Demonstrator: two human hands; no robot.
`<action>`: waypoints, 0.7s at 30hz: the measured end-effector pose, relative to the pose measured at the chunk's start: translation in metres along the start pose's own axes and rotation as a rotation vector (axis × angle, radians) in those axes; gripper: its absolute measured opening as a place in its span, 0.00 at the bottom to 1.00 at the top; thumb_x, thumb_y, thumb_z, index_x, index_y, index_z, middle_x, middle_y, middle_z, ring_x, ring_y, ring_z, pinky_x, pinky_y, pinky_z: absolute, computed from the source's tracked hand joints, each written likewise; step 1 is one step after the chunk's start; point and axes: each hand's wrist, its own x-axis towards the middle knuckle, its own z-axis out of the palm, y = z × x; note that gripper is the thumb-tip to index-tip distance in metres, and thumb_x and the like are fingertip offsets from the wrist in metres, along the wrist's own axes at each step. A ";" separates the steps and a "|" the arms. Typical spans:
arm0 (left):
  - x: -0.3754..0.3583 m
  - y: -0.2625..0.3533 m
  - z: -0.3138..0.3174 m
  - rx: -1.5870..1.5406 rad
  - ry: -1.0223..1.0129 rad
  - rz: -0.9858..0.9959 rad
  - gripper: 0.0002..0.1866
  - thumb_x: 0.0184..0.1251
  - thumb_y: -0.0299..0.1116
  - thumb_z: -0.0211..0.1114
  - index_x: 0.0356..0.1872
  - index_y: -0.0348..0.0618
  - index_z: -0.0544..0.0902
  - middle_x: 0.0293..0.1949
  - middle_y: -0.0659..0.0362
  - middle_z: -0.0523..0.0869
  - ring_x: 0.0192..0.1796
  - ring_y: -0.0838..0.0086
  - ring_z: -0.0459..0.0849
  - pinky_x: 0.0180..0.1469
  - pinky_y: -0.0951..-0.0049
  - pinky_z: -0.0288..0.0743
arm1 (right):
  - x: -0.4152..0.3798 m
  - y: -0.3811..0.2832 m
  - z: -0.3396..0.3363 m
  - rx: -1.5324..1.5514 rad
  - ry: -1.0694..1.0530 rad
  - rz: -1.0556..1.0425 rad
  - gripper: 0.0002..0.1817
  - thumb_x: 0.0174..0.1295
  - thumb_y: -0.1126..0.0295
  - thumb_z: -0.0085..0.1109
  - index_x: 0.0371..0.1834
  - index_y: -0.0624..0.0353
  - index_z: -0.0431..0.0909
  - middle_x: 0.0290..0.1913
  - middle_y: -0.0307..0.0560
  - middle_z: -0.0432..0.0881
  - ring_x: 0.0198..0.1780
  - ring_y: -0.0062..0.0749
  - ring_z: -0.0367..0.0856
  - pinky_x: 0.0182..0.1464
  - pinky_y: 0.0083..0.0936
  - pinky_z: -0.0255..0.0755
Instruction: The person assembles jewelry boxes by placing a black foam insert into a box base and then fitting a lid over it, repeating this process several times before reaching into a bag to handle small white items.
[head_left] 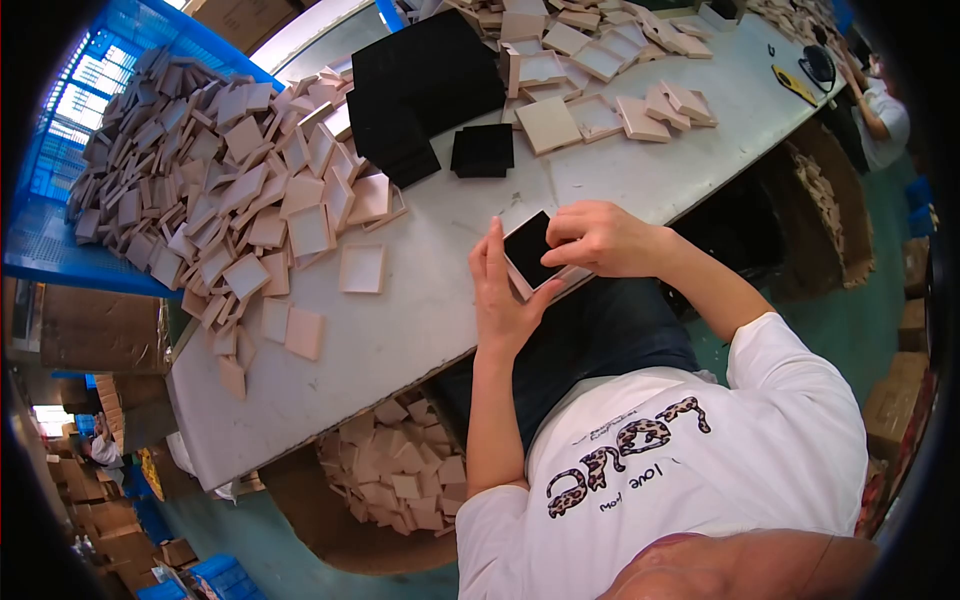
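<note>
My left hand (pixel 505 300) holds a small pale pink square box (pixel 520 281) at the table's front edge, thumb and fingers around its sides. A black square pad (pixel 527 243) covers the inside of this box. Curled over its right side, my right hand (pixel 600 240) has its fingertips pinched at the pad's edge; the exact contact is partly hidden. Ahead of my hands lie a small stack of black pads (pixel 482 151) and a larger block of stacked black sheets (pixel 430 85). A single open box (pixel 362 269) lies left of my hands.
A large heap of pale boxes (pixel 250 190) spills from a blue crate (pixel 50 240) on the left. More boxes (pixel 549 124) lie at the back. A yellow-handled tool (pixel 793 84) is far right, near another person (pixel 882 120). A carton of boxes (pixel 400 465) stands below the table.
</note>
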 end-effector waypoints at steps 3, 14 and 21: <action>-0.001 -0.007 -0.002 0.177 -0.093 0.127 0.42 0.58 0.34 0.85 0.77 0.50 0.78 0.68 0.45 0.71 0.69 0.48 0.76 0.71 0.56 0.73 | 0.001 -0.002 -0.017 0.420 -0.033 0.224 0.14 0.64 0.70 0.73 0.53 0.52 0.91 0.48 0.42 0.87 0.48 0.34 0.86 0.52 0.32 0.80; 0.000 -0.002 -0.001 0.208 -0.052 0.126 0.33 0.62 0.42 0.84 0.69 0.53 0.86 0.69 0.45 0.71 0.71 0.48 0.74 0.72 0.54 0.73 | -0.066 0.147 -0.031 -0.632 0.105 0.492 0.08 0.71 0.71 0.69 0.49 0.59 0.83 0.59 0.48 0.82 0.59 0.47 0.82 0.64 0.36 0.76; 0.000 -0.002 0.000 0.194 -0.056 0.099 0.34 0.60 0.46 0.85 0.68 0.54 0.87 0.69 0.45 0.71 0.70 0.48 0.75 0.70 0.54 0.74 | -0.067 0.125 -0.078 0.324 0.308 0.820 0.11 0.75 0.64 0.60 0.52 0.59 0.79 0.45 0.40 0.82 0.49 0.24 0.78 0.57 0.24 0.72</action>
